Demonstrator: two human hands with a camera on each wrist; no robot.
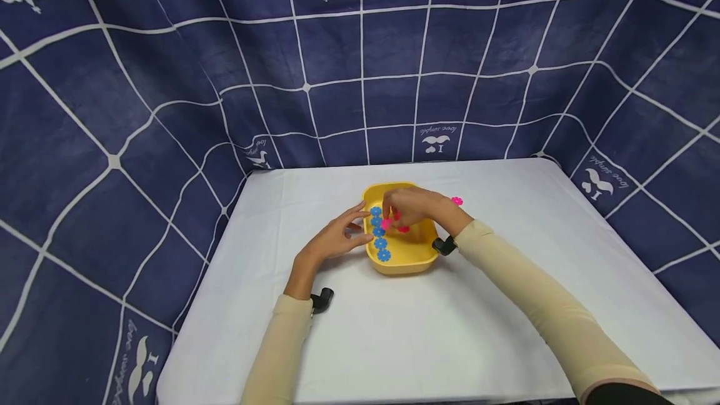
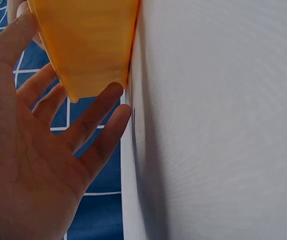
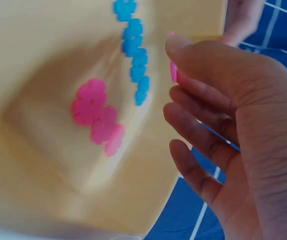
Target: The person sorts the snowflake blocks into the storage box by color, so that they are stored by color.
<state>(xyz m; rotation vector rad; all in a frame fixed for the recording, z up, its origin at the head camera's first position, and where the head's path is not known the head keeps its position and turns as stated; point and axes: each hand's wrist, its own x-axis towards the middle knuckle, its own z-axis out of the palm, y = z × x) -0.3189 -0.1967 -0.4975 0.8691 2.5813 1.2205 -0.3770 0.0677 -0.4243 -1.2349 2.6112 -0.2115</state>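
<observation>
A yellow plastic basin stands on the white table. Inside lies a row of several blue flower-shaped pieces along its left side, with a few pink flower-shaped pieces to their right. Over the basin, my right hand pinches one pink flower-shaped piece between thumb and fingertips, seen edge-on in the right wrist view. My left hand is at the basin's left side with fingers spread, thumb and fingertips against or close to its wall. It holds no piece.
Another pink flower-shaped piece lies on the table just beyond the right wrist. The white-covered table extends around the basin. A dark blue curtain with white lines hangs behind and at both sides. A small black device sits at each wrist.
</observation>
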